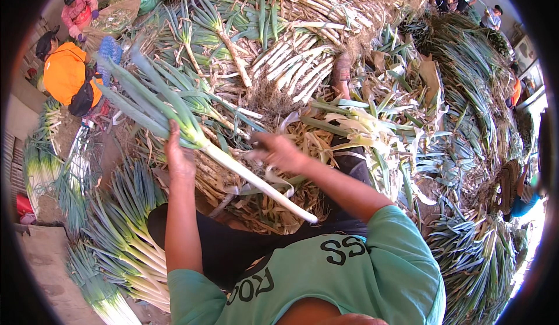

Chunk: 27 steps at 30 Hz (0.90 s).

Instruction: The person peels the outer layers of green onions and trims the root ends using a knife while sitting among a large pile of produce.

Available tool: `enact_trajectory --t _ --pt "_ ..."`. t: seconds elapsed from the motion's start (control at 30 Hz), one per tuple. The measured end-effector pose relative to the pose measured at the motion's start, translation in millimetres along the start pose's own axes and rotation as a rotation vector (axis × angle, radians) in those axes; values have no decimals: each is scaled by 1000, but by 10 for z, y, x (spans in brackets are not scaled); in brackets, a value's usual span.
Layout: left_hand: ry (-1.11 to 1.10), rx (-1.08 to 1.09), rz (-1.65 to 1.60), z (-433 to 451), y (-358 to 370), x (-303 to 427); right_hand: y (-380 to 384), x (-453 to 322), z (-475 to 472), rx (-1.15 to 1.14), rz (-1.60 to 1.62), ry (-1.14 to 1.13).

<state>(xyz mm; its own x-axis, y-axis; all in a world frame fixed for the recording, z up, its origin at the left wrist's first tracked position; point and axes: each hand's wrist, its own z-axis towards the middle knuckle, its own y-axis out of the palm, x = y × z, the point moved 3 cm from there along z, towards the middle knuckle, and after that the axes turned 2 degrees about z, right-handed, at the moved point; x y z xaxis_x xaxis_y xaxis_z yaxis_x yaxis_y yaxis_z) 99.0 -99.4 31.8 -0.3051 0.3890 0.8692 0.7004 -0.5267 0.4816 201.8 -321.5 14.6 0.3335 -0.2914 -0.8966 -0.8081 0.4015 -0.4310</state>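
Observation:
My left hand (180,152) grips a large Welsh onion (257,185) where its green leaves meet the white shank. The leaves fan towards the upper left, and the smooth pale shank slants down to the right, over my lap. Blurred by motion, my right hand (279,150) is just above the shank, apart from it. Its fingers are bent, and I cannot tell whether they hold a strip of leaf. Below that hand hangs a pale curled strip of peel (279,178). Unpeeled onions with dirty shanks and roots (292,65) lie in front of me.
Stripped leaves and husks (371,128) pile up at my right. Cleaned onions (139,255) lie at my left, beside a bundle (98,281). More green onions (476,250) are heaped at the far right. A person in orange (65,74) bends at the upper left; others work farther off.

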Motion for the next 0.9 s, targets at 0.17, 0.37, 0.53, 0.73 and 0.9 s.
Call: enact_trajectory --t 0.17,0.37,0.53,0.73,0.9 --pt "15 -9 -17 -41 24 45 607 -297 143 423 -36 -326" --pt "-20 3 7 -45 -30 9 599 -341 110 440 -35 -295" --pt "-60 -1 14 -12 -39 -16 517 -358 139 304 19 -254" --pt "-96 -47 43 -7 13 -62 620 -406 31 338 -132 -445" --pt "-191 -224 90 -59 18 -103 1023 -643 -351 -20 -377 -874"
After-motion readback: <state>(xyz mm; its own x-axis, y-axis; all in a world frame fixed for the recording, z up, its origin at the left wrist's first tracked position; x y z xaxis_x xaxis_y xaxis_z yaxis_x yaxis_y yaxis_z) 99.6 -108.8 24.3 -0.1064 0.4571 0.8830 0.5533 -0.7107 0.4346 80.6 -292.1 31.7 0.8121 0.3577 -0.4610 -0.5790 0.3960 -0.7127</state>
